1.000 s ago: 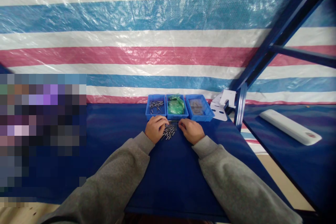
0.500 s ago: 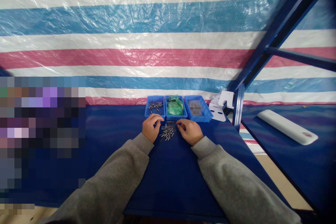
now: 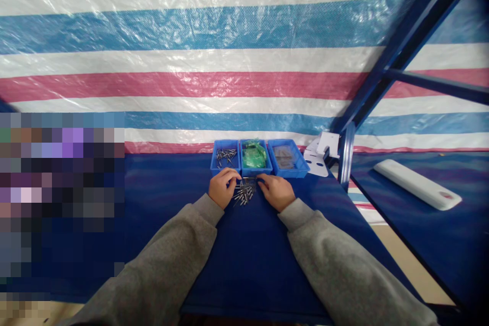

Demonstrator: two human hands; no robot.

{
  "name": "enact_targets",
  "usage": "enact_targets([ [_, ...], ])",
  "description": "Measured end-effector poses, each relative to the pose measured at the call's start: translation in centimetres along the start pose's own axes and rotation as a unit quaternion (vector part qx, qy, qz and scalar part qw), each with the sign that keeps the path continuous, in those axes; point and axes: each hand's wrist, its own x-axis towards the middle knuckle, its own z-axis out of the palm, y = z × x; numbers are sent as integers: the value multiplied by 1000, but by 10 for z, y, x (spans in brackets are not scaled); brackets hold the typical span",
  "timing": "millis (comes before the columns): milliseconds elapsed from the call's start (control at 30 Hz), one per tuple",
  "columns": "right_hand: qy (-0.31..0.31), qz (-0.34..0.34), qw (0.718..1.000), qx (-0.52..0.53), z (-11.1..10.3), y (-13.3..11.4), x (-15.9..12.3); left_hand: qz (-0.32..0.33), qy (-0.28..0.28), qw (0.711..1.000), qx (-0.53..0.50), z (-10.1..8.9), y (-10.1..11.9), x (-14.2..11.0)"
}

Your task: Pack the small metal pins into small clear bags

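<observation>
Beside loose steel pins (image 3: pixel 243 194), left hand (image 3: pixel 223 188) and right hand (image 3: pixel 277 192) curl, each grip's hold unclear.

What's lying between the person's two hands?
In the head view, a loose pile of metal pins lies on the blue table between the left hand and the right hand.

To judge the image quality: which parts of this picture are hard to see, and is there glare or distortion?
Head view: a pixelated mosaic patch hides the left side; the plastic tarp shows glare along its creases; the wide lens bends the blue steel rack; the small metal pins look soft.
</observation>
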Motion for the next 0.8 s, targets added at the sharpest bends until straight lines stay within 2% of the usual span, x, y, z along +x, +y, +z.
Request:
enact_targets([
  [367,-16,1,999,-33,1,-1,3,1,-9,1000,-5,0,2,0],
  [500,20,-43,999,-9,0,-2,2,0,-5,1000,-4,-1,5,1],
  [667,61,-116,991,30,-6,-10,-3,34,-45,998,-5,2,5,0],
  [800,83,-121,986,83,-7,-12,-5,47,-57,997,15,2,4,-2],
])
